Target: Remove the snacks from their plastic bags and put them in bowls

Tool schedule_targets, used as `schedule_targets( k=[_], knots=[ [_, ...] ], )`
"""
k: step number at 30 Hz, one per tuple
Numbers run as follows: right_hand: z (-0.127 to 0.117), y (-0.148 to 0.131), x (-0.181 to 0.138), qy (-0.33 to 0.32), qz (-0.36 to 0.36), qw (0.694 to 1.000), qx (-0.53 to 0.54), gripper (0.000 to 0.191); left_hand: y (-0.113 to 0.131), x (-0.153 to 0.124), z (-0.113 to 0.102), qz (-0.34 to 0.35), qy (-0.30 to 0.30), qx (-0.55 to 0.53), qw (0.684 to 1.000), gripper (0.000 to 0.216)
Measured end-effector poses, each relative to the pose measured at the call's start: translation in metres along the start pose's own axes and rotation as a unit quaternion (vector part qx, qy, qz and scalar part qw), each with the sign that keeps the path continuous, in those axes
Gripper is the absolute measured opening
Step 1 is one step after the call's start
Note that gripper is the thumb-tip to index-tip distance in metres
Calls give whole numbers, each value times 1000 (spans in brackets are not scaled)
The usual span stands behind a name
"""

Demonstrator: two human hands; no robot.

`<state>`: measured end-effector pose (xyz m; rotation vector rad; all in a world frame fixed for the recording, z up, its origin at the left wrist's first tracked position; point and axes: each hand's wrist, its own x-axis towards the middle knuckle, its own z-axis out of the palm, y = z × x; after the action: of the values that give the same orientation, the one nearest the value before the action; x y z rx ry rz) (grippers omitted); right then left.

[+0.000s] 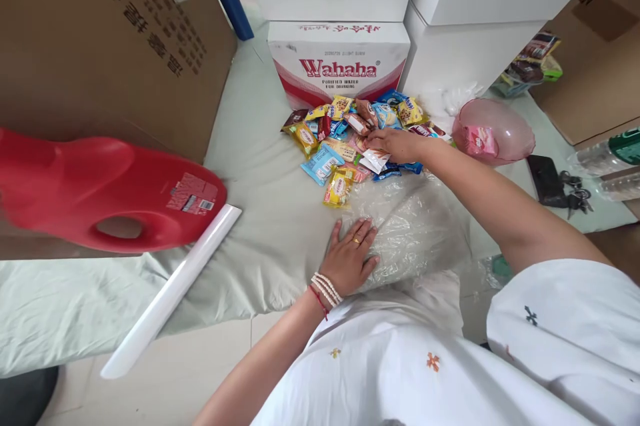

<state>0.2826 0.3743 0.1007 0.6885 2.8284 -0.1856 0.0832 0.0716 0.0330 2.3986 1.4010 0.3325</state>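
Note:
A heap of small snack packets (339,125) in yellow, blue, brown and pink lies on the cloth-covered table. My right hand (393,144) reaches into the near right side of the heap, its fingers bent around a white and brown snack packet (375,161); the fingertips are partly hidden. A clear plastic bag (417,226) lies crumpled flat in front of the heap. With fingers spread, my left hand (350,254) rests flat at the bag's left edge and holds nothing. Just beyond its fingers is a yellow packet (339,187).
Behind the heap stands a Wahaha water carton (343,63) beside white boxes (460,46). On the right are a pink bowl (515,129) holding one packet, a black phone (546,179), keys (577,193) and bottles (610,153). A red jug (115,179) and white strip (173,289) occupy the left.

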Motion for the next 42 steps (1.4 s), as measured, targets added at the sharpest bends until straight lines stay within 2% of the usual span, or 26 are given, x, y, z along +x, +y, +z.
schedule_targets(
  k=[4, 7, 12, 15, 17, 20, 24, 26, 28, 31, 33, 35, 38, 40, 42],
  knots=[
    [0, -6, 6, -10, 36, 997, -66, 71, 1, 0, -2, -7, -2, 13, 1000, 60],
    [-16, -15, -2, -15, 72, 993, -94, 68, 1, 0, -2, -9, -7, 22, 1000, 61],
    [-53, -54, -53, 36, 160, 984, -70, 59, 1, -1, 1, -12, 0, 29, 1000, 71],
    [-55, -95, -90, -4, 142, 990, -20, 50, 1, -2, 2, -12, 4, 31, 999, 78],
    [-43, -123, -104, -52, 120, 991, 7, 45, 1, -1, 3, -10, 2, 32, 999, 81],
    [-14, -155, -106, -105, 109, 988, 26, 44, 0, 0, 5, -9, 0, 34, 999, 87],
    [12, -168, -97, -115, 129, 984, 32, 47, -3, -3, 5, -23, 15, 31, 999, 92],
    [15, -168, -105, -85, 141, 984, 62, 58, -4, -12, -2, -28, 54, 31, 998, 91],
    [18, -168, -127, -19, 133, 984, 114, 71, -3, -25, -12, 15, 79, 22, 996, 83],
    [36, -175, -179, 95, 100, 972, 188, 71, -3, -47, -24, 136, 25, -4, 990, 68],
    [62, -185, -213, 119, 91, 964, 218, 69, -5, -57, -23, 172, -22, 1, 985, 57],
    [94, -194, -237, 117, 104, 963, 221, 66, -7, -63, -15, 164, -31, 24, 986, 44],
    [130, -200, -252, 138, 138, 955, 223, 43, -12, -61, -6, 136, 0, 11, 991, 24],
    [135, -195, -250, 165, 140, 943, 254, 32, -14, -53, -7, 99, 19, -46, 994, 23],
    [126, -183, -245, 183, 129, 927, 303, 32, -15, -42, -15, 23, 31, -114, 993, 28]
  ],
)
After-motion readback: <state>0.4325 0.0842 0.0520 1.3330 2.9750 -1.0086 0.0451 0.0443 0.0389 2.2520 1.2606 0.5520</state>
